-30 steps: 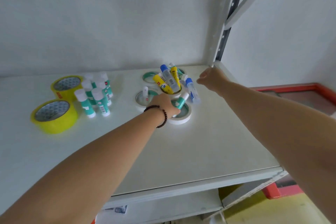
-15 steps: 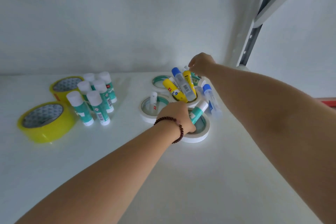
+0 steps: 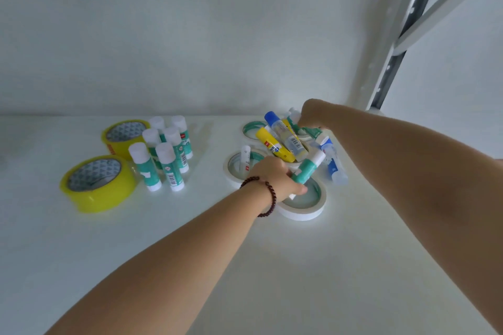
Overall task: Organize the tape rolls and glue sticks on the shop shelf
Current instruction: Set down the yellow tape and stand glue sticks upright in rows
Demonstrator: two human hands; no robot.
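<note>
Gripping a green glue stick [image 3: 307, 170], the left hand [image 3: 275, 178] is closing on it over a white tape roll [image 3: 302, 205]; lifting straight up should avoid nudging the pile. Left of this grip, sorted glue sticks [image 3: 163, 152] and yellow tape rolls [image 3: 98, 185] are standing on the shelf [image 3: 190, 266]. Beyond it, the right hand [image 3: 313, 114] is reaching into jumbled glue sticks [image 3: 285, 139]; whether it holds one cannot be told.
</note>
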